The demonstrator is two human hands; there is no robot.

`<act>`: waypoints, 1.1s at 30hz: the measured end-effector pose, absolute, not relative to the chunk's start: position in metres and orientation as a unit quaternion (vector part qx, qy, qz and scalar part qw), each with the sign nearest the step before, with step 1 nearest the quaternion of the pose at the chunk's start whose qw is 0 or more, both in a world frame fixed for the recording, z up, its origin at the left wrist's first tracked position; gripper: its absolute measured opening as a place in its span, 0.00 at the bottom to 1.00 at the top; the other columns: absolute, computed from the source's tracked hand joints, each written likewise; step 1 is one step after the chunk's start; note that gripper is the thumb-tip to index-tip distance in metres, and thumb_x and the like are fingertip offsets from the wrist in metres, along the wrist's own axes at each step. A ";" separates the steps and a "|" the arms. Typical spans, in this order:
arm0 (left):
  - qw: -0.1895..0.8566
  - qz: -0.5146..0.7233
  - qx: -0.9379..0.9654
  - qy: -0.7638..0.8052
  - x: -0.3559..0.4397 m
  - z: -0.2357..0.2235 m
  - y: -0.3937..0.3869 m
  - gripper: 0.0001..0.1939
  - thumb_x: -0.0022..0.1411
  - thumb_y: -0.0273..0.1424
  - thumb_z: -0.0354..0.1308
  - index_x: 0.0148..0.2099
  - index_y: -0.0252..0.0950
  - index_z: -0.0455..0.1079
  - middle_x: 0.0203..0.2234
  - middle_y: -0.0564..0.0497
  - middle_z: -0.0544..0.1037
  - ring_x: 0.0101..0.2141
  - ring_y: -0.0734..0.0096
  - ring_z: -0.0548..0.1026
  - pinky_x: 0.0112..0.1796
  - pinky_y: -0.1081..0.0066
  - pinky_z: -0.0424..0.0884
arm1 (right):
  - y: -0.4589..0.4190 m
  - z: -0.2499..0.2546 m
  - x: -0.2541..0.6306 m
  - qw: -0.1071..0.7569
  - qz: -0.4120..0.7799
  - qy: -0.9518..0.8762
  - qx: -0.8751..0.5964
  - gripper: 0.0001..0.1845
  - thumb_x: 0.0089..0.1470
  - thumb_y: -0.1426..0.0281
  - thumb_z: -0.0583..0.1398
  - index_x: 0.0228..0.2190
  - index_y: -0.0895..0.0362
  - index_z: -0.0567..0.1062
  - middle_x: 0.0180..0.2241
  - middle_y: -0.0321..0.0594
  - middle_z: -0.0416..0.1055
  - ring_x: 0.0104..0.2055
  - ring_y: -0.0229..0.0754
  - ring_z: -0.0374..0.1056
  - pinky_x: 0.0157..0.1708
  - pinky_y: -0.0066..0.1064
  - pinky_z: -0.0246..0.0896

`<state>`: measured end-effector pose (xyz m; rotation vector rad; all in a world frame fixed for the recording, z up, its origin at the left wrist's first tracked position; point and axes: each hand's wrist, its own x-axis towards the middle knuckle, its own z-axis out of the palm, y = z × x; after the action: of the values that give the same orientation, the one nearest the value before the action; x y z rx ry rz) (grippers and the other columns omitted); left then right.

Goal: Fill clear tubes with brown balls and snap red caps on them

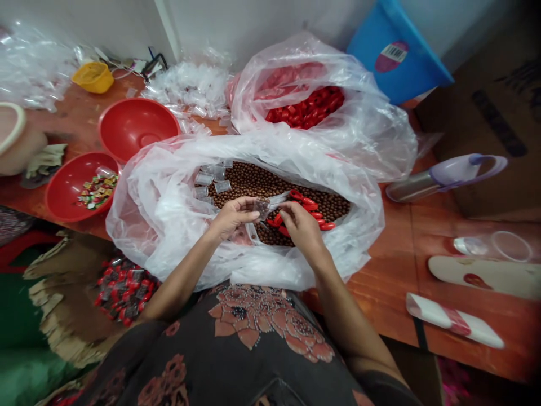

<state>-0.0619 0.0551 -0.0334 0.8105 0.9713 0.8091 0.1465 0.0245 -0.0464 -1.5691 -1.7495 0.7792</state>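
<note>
Left grip (232,217) and right grip (302,225) pinch closed on a small clear sachet (262,208) between them. Red plastic pieces (310,211) lie just right of the sachet, brown beads (270,186) just behind it, both inside a white plastic bag (169,225); farther past the sachet, a second plastic bag (372,141) holds more red pieces (306,107).

hands (268,217) — free passage above the brown beads (262,189); plastic bag rim (203,144) — walls the far side
</note>
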 end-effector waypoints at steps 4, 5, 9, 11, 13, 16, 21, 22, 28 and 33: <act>0.707 0.376 0.396 0.449 -0.065 -0.036 0.055 0.23 0.49 0.24 0.69 0.49 0.31 0.72 0.45 0.44 0.79 0.43 0.67 0.77 0.48 0.63 0.73 | 0.023 -0.058 0.151 0.222 0.244 -0.737 -0.590 0.12 0.60 0.71 0.55 0.40 0.54 0.78 0.41 0.46 0.75 0.46 0.51 0.70 0.49 0.44 0.65; 0.705 0.378 0.395 0.452 -0.065 -0.036 0.056 0.24 0.49 0.23 0.69 0.49 0.31 0.72 0.46 0.44 0.79 0.43 0.67 0.77 0.48 0.64 0.73 | 0.023 -0.060 0.150 0.196 0.227 -0.753 -0.586 0.12 0.59 0.71 0.56 0.41 0.54 0.78 0.40 0.47 0.74 0.46 0.52 0.69 0.48 0.44 0.65; 0.711 0.393 0.356 0.462 -0.064 -0.034 0.058 0.24 0.48 0.22 0.69 0.49 0.31 0.72 0.45 0.45 0.79 0.40 0.69 0.77 0.46 0.64 0.74 | 0.020 -0.064 0.146 0.115 0.167 -0.792 -0.576 0.13 0.57 0.74 0.58 0.43 0.56 0.79 0.38 0.49 0.71 0.44 0.54 0.66 0.44 0.44 0.65; 0.717 0.402 0.334 0.461 -0.063 -0.032 0.058 0.24 0.47 0.22 0.69 0.49 0.30 0.73 0.44 0.45 0.79 0.39 0.70 0.77 0.44 0.64 0.75 | 0.020 -0.065 0.143 0.098 0.149 -0.800 -0.573 0.12 0.57 0.75 0.57 0.41 0.57 0.79 0.38 0.50 0.69 0.43 0.53 0.65 0.43 0.43 0.65; 0.721 0.406 0.321 0.460 -0.061 -0.031 0.057 0.23 0.47 0.22 0.69 0.48 0.30 0.73 0.42 0.46 0.79 0.37 0.70 0.77 0.43 0.64 0.75 | 0.020 -0.067 0.141 0.095 0.137 -0.804 -0.571 0.11 0.58 0.75 0.57 0.37 0.58 0.79 0.37 0.50 0.69 0.42 0.52 0.65 0.42 0.42 0.64; 0.729 0.407 0.307 0.458 -0.060 -0.029 0.055 0.22 0.47 0.22 0.69 0.46 0.31 0.74 0.41 0.47 0.79 0.36 0.70 0.78 0.42 0.65 0.76 | 0.019 -0.069 0.142 0.125 0.138 -0.799 -0.572 0.09 0.59 0.73 0.57 0.35 0.58 0.78 0.36 0.49 0.68 0.42 0.52 0.65 0.43 0.42 0.64; 0.739 0.395 0.306 0.452 -0.059 -0.025 0.051 0.22 0.47 0.23 0.70 0.46 0.31 0.75 0.41 0.47 0.80 0.35 0.72 0.78 0.40 0.68 0.76 | 0.019 -0.070 0.149 0.290 0.209 -0.724 -0.590 0.07 0.61 0.66 0.57 0.37 0.55 0.75 0.39 0.47 0.72 0.44 0.51 0.67 0.47 0.45 0.63; 0.738 0.391 0.309 0.454 -0.059 -0.025 0.050 0.21 0.47 0.23 0.70 0.46 0.31 0.75 0.41 0.47 0.80 0.35 0.72 0.78 0.39 0.68 0.76 | 0.019 -0.070 0.150 0.334 0.235 -0.689 -0.599 0.07 0.61 0.64 0.57 0.38 0.54 0.73 0.39 0.46 0.73 0.44 0.50 0.68 0.47 0.45 0.64; 0.767 0.336 0.326 0.438 -0.060 -0.024 0.047 0.21 0.49 0.26 0.69 0.48 0.32 0.76 0.40 0.47 0.80 0.35 0.72 0.77 0.37 0.69 0.76 | 0.026 -0.056 0.148 0.507 0.447 -0.541 -0.500 0.11 0.64 0.61 0.54 0.47 0.50 0.65 0.42 0.39 0.75 0.40 0.40 0.72 0.43 0.38 0.69; 0.797 0.277 0.346 0.410 -0.063 -0.029 0.044 0.21 0.51 0.30 0.69 0.49 0.33 0.76 0.38 0.47 0.80 0.32 0.73 0.78 0.36 0.71 0.75 | 0.032 -0.033 0.148 0.440 0.491 -0.632 -0.407 0.24 0.58 0.63 0.62 0.54 0.46 0.65 0.50 0.39 0.72 0.41 0.39 0.70 0.46 0.38 0.67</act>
<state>-0.0633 0.0445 -0.0285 0.7440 0.8800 0.5947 0.1477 0.0320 -0.0326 -1.0108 -1.5709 1.2185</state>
